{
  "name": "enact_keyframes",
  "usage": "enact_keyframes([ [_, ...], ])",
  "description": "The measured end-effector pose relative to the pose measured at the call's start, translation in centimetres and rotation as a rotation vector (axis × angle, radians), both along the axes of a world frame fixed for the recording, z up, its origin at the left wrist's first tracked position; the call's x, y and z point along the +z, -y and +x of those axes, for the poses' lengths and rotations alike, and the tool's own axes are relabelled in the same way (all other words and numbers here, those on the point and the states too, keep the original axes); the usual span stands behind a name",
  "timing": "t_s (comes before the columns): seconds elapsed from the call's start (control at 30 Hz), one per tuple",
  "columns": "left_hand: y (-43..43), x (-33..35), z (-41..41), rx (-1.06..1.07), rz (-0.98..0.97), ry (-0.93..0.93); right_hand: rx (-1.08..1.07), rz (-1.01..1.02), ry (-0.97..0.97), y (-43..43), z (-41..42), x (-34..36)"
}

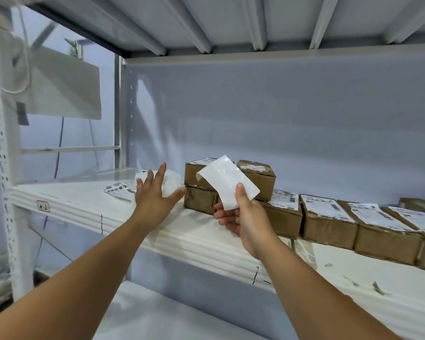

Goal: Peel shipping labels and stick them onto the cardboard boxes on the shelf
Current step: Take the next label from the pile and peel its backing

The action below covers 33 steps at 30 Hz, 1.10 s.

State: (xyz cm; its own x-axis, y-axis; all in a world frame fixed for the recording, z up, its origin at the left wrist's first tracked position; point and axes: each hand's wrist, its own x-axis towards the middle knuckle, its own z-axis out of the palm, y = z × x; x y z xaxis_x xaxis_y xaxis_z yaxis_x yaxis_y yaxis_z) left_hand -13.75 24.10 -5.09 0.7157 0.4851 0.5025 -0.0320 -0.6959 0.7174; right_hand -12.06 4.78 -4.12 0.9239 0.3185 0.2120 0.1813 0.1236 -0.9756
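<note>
My right hand (pixel 241 217) pinches a white label (pixel 227 184) by its lower edge, its blank side toward me and its top corner curled. It hangs in front of a stack of two brown cardboard boxes (pixel 199 190). My left hand (pixel 155 190) is spread flat with fingers apart, hovering over crumpled white backing paper (pixel 172 184) and beside a small pile of printed labels (pixel 118 188) on the shelf. A row of several labelled boxes (pixel 329 222) runs to the right. One box at the top back (pixel 258 175) shows torn tape and no label.
The white shelf board (pixel 84 207) has a thick front lip with pen marks. A perforated upright post (pixel 0 168) stands at the left. The shelf above (pixel 231 25) hangs low overhead. A lower shelf surface (pixel 157 315) lies under my arms.
</note>
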Motion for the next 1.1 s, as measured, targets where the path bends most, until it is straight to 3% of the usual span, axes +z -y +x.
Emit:
enact_keyframes([
  [0.1,1.6,0.1,-1.4,0.062,0.128,0.381,-0.033,-0.003,0.019,0.0,-0.2,0.0],
  [0.13,2.5,0.3,-1.6,0.062,0.077,0.452,-0.031,-0.008,0.029,0.1,-0.3,0.0],
  [0.2,4.3,1.4,-2.0,-0.038,-0.317,0.383,0.011,0.005,0.035,0.2,-0.7,0.1],
  [0.3,5.7,3.2,-2.7,-0.356,-1.156,0.116,0.089,0.091,-0.062,0.5,-1.3,0.6],
  [0.37,5.7,3.6,-3.1,-0.521,-1.389,0.068,0.109,0.121,-0.122,0.9,-1.6,0.9],
  [0.6,5.7,4.7,-4.4,-0.492,-1.197,0.167,0.084,0.237,-0.207,3.5,-2.7,1.6],
  [0.73,7.0,4.6,-5.0,-0.39,-0.95,0.257,0.119,0.239,-0.184,5.6,-3.8,2.1],
  [0.93,9.9,4.6,-6.1,-0.339,-0.869,0.387,0.122,0.267,-0.194,7.9,-5.8,2.7],
  [1.1,12.5,4.5,-7.2,-0.43,-0.646,0.42,0.099,0.451,-0.288,9.6,-7.2,2.9],
])
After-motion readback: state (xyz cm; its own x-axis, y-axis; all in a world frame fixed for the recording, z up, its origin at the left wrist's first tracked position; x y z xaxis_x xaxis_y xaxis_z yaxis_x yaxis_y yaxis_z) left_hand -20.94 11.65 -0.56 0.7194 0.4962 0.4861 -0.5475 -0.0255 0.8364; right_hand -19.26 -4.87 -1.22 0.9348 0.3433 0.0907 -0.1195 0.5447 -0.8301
